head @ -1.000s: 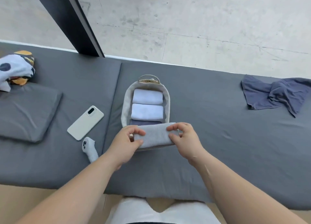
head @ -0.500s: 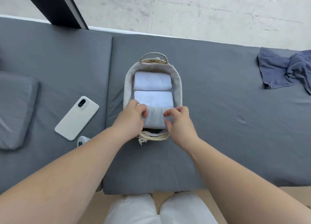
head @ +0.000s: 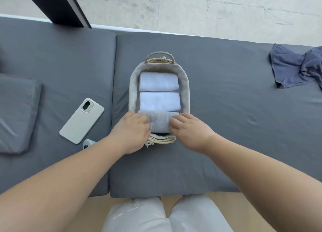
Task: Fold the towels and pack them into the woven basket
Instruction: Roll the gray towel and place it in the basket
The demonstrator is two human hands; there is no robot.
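Bare forearms, no sleeves; white trousers (head: 139, 217).

grey towel (head: 159, 122): ends covered | blue cloth (head: 294, 66): cut by right edge | white gadget (head: 87, 143): mostly hidden

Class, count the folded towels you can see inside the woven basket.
3. One white towel at the basket's far end, a second white towel in the middle, and a grey towel nearest the person, held by the left hand and right hand. Others may lie hidden underneath.
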